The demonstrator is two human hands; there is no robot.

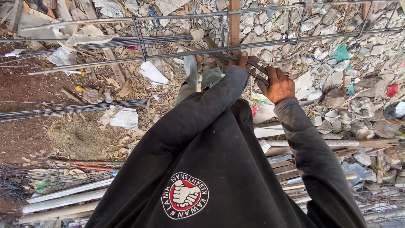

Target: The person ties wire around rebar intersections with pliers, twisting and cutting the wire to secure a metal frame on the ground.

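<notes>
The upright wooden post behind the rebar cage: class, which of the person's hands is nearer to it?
Left. The left hand reaches the rebar cage right at the foot of the wooden post. The right hand grips pliers lower and off to the side of the post.

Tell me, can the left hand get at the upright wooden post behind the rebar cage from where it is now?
Probably yes. The left hand rests on the lower rebar bar right below the wooden post, and only the cage's open bars lie between them.
</notes>
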